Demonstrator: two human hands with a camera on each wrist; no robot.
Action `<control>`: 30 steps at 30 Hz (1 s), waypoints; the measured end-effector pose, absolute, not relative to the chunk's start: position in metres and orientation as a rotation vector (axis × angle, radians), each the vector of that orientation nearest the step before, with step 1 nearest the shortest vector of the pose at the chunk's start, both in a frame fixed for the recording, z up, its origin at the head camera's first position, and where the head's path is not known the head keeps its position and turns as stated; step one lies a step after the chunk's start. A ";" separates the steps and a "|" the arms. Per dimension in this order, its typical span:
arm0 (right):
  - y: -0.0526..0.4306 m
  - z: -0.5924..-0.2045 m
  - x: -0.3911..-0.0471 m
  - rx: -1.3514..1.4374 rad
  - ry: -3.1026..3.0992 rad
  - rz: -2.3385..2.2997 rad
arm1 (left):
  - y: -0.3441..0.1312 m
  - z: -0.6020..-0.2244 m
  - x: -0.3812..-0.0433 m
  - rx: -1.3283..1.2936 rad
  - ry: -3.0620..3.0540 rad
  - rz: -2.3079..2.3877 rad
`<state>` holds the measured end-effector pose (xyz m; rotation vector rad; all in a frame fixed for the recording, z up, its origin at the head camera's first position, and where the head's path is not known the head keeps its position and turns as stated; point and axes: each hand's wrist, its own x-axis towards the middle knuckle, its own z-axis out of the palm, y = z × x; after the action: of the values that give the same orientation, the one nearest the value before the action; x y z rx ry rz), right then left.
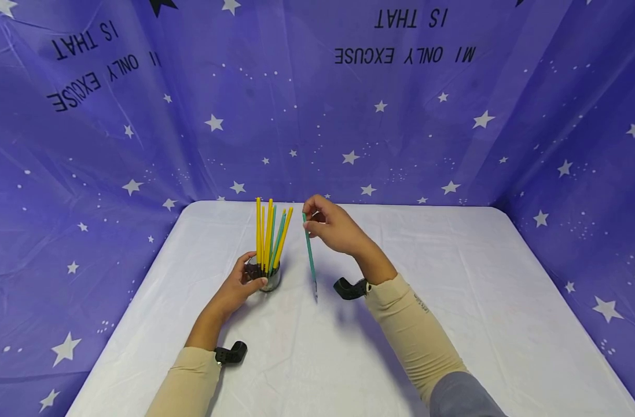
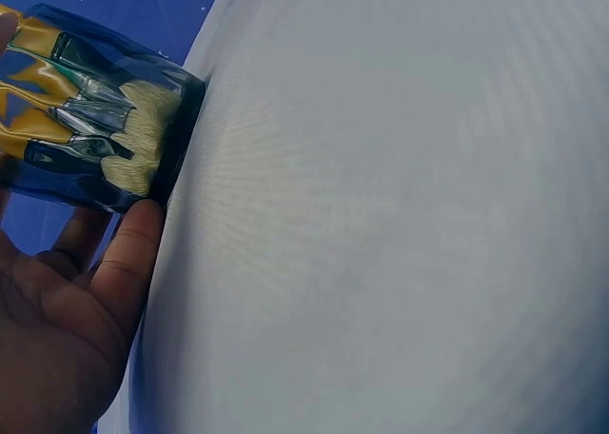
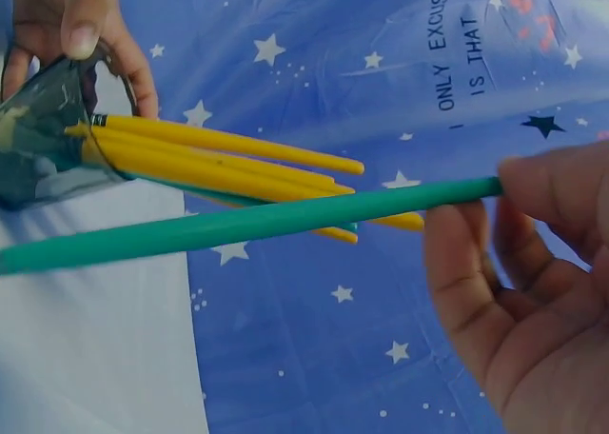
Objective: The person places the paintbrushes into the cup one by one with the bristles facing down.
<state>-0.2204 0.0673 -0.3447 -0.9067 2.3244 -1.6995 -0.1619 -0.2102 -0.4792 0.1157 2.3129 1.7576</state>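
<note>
A clear glass (image 1: 272, 282) stands on the table, holding several paintbrushes, bristles down. Most have yellow handles (image 1: 259, 231); a few are green (image 1: 279, 237). My left hand (image 1: 237, 291) grips the glass round its side, thumb in front. In the left wrist view the pale bristles (image 2: 143, 139) show through the glass wall. To the right of the glass, my right hand (image 1: 334, 226) pinches a green paintbrush (image 1: 310, 255) near the top of its handle. That brush hangs nearly upright, tip down, apart from the glass; in the right wrist view only its green handle (image 3: 257, 220) shows.
A white cloth (image 1: 478, 324) covers the table. Behind it and at both sides hangs a purple curtain (image 1: 317, 133) with stars and lettering. Black wrist mounts (image 1: 350, 288) sit on both forearms.
</note>
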 end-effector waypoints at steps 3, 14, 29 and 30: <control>0.065 -0.342 -0.220 -0.872 2.306 -1.831 | -0.210 -0.478 -0.162 0.113 2.318 1.752; 0.057 -0.331 -0.220 -0.620 2.058 -2.359 | -0.210 -0.477 -0.162 0.107 2.322 1.747; 0.024 -0.364 -0.225 -0.470 2.185 -2.342 | -0.201 -0.444 -0.147 0.110 2.304 1.748; 0.022 -0.367 -0.225 -0.472 2.205 -2.321 | -0.200 -0.441 -0.145 0.117 2.304 1.754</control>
<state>-0.2252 0.0219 -0.3672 -0.4717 2.2050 -2.3212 -0.1448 -0.2000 -0.4412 0.1174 2.3036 1.7545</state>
